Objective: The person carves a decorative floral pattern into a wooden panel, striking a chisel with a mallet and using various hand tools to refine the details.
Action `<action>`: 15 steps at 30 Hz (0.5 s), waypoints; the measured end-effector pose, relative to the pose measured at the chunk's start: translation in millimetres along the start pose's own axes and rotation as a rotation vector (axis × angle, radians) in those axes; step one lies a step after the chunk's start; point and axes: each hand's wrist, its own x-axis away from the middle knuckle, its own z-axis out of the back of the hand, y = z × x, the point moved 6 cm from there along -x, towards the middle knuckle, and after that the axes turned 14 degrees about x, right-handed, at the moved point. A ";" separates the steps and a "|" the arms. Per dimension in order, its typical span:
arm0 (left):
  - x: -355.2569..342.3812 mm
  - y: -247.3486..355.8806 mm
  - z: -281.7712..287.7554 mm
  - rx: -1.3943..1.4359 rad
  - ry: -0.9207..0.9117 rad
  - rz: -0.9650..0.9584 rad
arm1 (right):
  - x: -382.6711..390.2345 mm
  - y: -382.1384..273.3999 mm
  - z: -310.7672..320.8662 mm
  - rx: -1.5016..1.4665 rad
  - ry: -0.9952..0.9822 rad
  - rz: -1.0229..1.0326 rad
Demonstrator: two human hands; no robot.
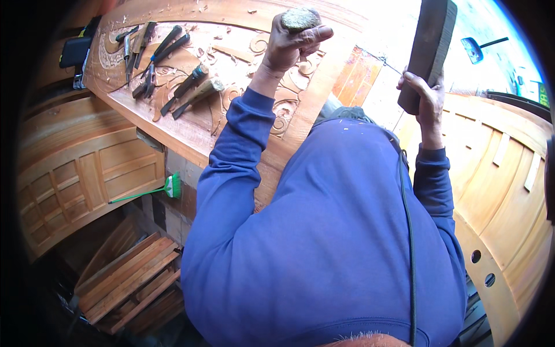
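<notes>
Standing here watching this carving setup. The left hand [292, 46] is wrapped round a round-ended tool [300, 19], pretty much over the carved panel [296, 137]. We only get the fuzzy, beat-up butt end, so I can't tell if its blade touches the wood. The right hand [428, 97] has its fingers closed on a dark wooden block [429, 55], raised off to the panel's right, well apart from the tool.

My two cents, if that block's the mallet: keep the tool steady, hit the butt square with the flat face, go light near the thin scrolls. Keep the left thumb low too, it looks awfully close to the top to me.

Containers? I can't make any out. The spare chisels [188, 84] just lie loose on the panel's left part, among the shavings [251, 11]. I'd move them before they nick the carving.
</notes>
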 end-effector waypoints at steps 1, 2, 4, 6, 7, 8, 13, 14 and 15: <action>-2.1 5.0 -7.1 -0.165 -0.008 -0.048 | 2.7 -0.1 4.6 0.004 0.019 -0.004; -3.2 7.7 -14.4 -0.164 -0.014 -0.046 | 5.3 0.8 8.4 -0.011 0.024 -0.002; -4.5 13.2 -23.6 -0.200 0.005 -0.066 | 9.8 1.6 14.9 -0.004 0.039 -0.013; -2.4 11.0 -19.0 -0.180 0.011 -0.071 | 12.3 3.2 17.0 0.000 0.044 -0.024; -1.5 10.5 -16.4 -0.157 0.018 -0.076 | 12.8 4.8 17.1 -0.004 0.043 -0.025; -1.9 9.9 -18.3 -0.157 0.016 -0.075 | 12.8 5.9 17.8 -0.006 0.043 -0.027; -0.4 10.1 -16.1 -0.068 0.062 -0.082 | 13.2 0.0 16.5 -0.009 0.045 -0.010; -0.7 10.4 -16.5 -0.067 0.061 -0.083 | 12.9 -2.1 16.0 -0.002 0.046 -0.002; -1.1 11.1 -16.8 -0.058 0.068 -0.089 | 12.8 -2.6 15.6 -0.001 0.046 0.000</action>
